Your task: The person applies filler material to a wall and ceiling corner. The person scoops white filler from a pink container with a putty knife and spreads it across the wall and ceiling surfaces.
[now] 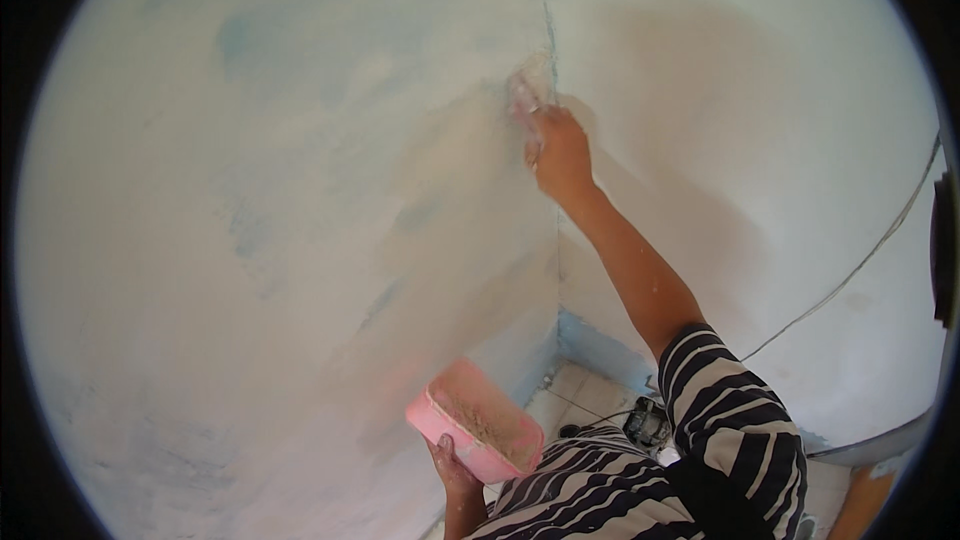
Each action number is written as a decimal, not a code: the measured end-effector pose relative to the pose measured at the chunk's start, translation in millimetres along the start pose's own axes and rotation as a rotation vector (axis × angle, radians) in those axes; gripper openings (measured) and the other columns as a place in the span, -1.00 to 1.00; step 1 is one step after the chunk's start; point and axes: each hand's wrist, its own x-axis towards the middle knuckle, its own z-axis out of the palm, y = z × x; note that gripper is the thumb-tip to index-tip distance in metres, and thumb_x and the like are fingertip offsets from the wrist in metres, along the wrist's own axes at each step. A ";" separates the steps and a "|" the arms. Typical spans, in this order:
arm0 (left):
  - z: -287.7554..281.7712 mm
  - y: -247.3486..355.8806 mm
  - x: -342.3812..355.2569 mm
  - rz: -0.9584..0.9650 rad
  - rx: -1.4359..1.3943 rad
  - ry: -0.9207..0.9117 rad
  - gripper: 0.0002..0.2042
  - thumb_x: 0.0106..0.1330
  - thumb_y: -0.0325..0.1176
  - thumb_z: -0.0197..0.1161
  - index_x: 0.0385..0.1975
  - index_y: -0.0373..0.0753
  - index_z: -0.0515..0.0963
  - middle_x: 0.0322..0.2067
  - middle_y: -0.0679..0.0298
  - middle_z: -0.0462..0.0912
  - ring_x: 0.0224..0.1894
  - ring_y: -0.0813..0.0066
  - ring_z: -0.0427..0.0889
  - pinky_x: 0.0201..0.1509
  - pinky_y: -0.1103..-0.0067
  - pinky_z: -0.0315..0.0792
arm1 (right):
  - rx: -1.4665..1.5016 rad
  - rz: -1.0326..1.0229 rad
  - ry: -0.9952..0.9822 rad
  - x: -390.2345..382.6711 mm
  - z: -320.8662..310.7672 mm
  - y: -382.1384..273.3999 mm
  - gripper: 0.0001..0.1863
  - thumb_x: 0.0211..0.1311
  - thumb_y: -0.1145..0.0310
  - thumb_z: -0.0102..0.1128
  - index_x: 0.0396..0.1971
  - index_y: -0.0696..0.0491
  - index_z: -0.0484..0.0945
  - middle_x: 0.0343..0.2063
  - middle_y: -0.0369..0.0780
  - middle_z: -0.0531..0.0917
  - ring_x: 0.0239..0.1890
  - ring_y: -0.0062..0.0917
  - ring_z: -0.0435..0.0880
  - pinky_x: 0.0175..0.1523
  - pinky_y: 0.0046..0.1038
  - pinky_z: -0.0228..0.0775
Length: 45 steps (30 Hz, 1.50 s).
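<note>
Stretched up and forward, my right hand [564, 152] is closed around the handle of a putty knife [522, 98]. The tool is slightly blurred, its blade at the left wall beside the inner corner. Low in front of me, my left hand [453, 467] grips a pink plastic tub [452, 427] from below and the side. Beige, grainy-looking filler [487, 420] lies inside the tub, which is tilted. Pale filler covers much of the left wall [250, 340], with bluish patches showing through. Whitish smears mark the fingers of my left hand.
The right wall [840, 140] meets the left one at the corner, with blue paint [600, 352] along its foot. A thin cable [850, 280] hangs across it. Below are a tiled floor [575, 385], a dark device [646, 424] and a brown board-like thing [866, 500].
</note>
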 end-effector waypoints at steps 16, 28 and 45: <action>-31.4 -35.7 19.8 0.008 -0.048 -0.040 -0.24 0.12 -0.18 0.20 0.32 -0.24 0.03 0.18 0.10 0.30 0.21 0.16 0.34 0.27 0.28 0.25 | 0.330 0.306 -0.014 -31.5 -20.9 2.3 -0.56 0.13 0.51 0.07 0.03 0.33 0.38 -0.54 0.08 0.56 -0.52 -0.12 0.59 -0.36 -0.31 0.40; -21.8 -43.7 19.2 0.107 0.095 0.094 -0.35 0.18 -0.11 0.16 0.21 -0.36 0.20 0.04 0.07 0.45 0.06 0.15 0.48 0.13 0.29 0.40 | 0.364 0.234 0.184 -46.6 -1.5 13.3 -0.58 0.19 0.50 0.07 0.05 0.32 0.36 -0.22 0.10 0.58 -0.15 -0.17 0.60 0.00 -0.37 0.38; -22.5 -49.9 17.3 0.125 0.077 0.116 -0.32 0.16 -0.12 0.19 0.24 -0.31 0.17 0.08 0.08 0.41 0.09 0.12 0.45 0.15 0.26 0.38 | 0.802 0.366 0.027 -47.0 8.8 7.0 -0.50 0.08 0.77 -0.17 0.10 0.26 0.33 -0.12 -0.24 0.50 -0.08 -0.63 0.44 0.15 -0.55 0.25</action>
